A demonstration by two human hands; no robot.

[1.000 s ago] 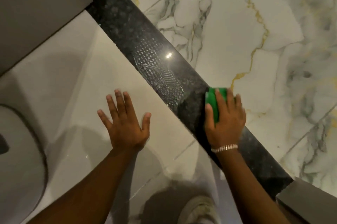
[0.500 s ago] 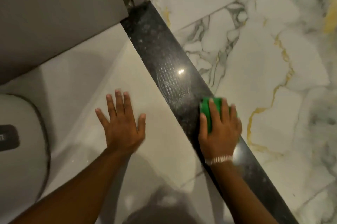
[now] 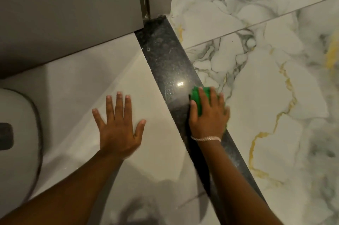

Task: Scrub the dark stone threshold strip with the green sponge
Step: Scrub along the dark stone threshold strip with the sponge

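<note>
While the left hand [image 3: 119, 129] stays flat and spread on the pale floor, the right hand [image 3: 209, 114] has slid its grip, pressing the green sponge [image 3: 197, 97], farther up the threshold strip [image 3: 165, 56]; unscrubbed stone remains ahead.

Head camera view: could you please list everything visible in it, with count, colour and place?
Stone threshold strip: one, dark speckled, running diagonally from the door frame toward bottom right.
Green sponge: one, on the strip, under the right hand.
Veined marble floor: white with grey and gold veins, right of the strip.
Plain floor tiles: cream, glossy, left of the strip.
Door: one, grey, top left.
Rounded fixture: one, white with a dark patch, left edge.
Bracelet: one, silvery, right wrist.
Left hand: flat, fingers spread, on the cream tiles.
Right hand: pressing the sponge.
</note>
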